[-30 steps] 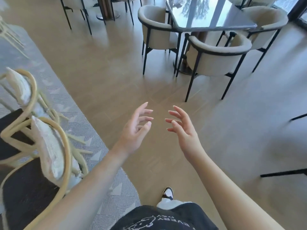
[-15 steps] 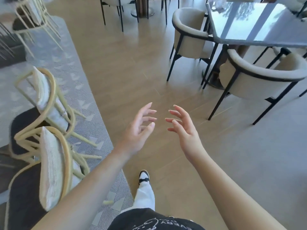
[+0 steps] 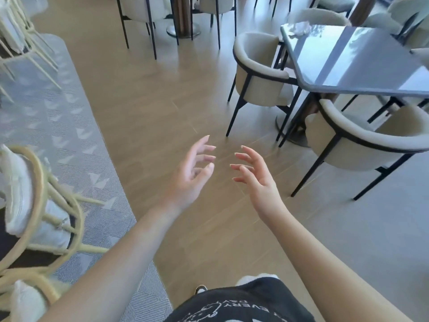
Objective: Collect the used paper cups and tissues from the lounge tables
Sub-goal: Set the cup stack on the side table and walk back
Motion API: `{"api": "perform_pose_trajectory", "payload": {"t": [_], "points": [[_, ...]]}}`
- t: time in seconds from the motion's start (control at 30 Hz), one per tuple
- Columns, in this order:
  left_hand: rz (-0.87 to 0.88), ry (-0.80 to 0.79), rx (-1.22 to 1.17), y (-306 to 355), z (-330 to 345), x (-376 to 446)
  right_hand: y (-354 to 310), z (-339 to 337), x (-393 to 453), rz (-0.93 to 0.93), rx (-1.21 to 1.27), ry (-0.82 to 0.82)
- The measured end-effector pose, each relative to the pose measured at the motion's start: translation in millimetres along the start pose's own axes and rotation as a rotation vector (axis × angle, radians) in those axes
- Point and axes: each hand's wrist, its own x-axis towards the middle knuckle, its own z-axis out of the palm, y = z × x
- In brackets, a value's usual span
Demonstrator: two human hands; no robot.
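My left hand (image 3: 192, 175) and my right hand (image 3: 257, 180) hover side by side over the wooden floor, palms facing each other, fingers loosely spread, holding nothing. A glossy dark table (image 3: 362, 66) stands at the upper right, beyond my right hand. A crumpled white tissue (image 3: 300, 27) lies near its far left corner. I see no paper cup.
Cream armchairs with black legs (image 3: 260, 73) (image 3: 371, 140) surround the table. Yellow rattan chairs with white cushions (image 3: 34, 205) stand on a grey patterned rug (image 3: 69, 135) at the left. More chairs and a table pedestal (image 3: 183, 22) stand further back.
The view has shifted forward and to the left, so the dark table and its chairs now lie further right and closer. Both hands keep the same spread pose.
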Motion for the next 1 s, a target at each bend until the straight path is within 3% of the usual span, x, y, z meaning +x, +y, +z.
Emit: {"api": "perform_pose_trajectory", "payload": {"t": [0.33,0.63,0.87,1.0], "points": [[-0.005,-0.069,0.012,-36.4,20.9,189.6,22.3,-42.2,184.0,-0.011,0.008,0.079],[0.009,-0.024,0.06,-30.9,34.2,359.5,7.5,-93.0,353.2,-0.028,0.032,0.082],[0.029,-0.041,0.034,-43.4,26.7,465.5,16.2,-95.0,451.6,-0.005,0.032,0.074],[0.106,-0.052,0.133,-58.5,7.0,525.0,20.1,-80.8,517.5,-0.008,0.017,0.048]]}}
